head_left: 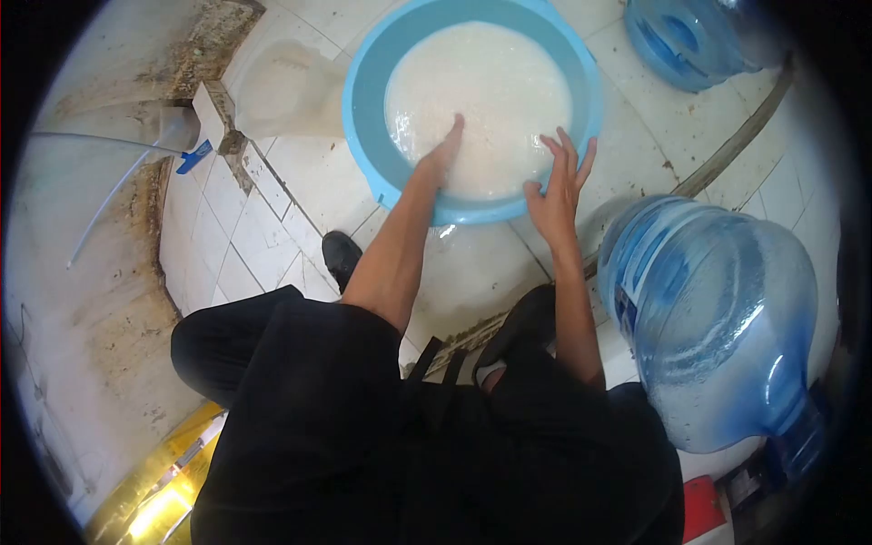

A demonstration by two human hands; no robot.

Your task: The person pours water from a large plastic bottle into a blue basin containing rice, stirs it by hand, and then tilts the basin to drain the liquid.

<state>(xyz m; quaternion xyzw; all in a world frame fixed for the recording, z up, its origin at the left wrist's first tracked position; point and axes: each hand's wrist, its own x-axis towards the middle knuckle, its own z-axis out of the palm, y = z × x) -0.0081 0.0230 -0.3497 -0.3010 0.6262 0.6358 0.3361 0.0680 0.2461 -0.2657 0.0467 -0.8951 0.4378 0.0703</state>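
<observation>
A round light-blue plastic basin (365, 136) stands on the tiled floor in front of me, holding cloudy whitish liquid (481, 82). My left hand (440, 162) reaches over the near rim and dips into this liquid; most of its fingers are hidden under the surface. At the basin's near right side, my right hand (560, 193) is raised over the rim with its fingers spread and nothing held in them. What lies at the bottom of the basin cannot be seen through the liquid.
A large clear blue water jug (718, 309) lies close by my right arm, and another jug (686, 41) is at the upper right. A thin hose (109, 138) and a blue-handled object (193, 157) are at the left. Shiny gold material (154, 481) sits at lower left.
</observation>
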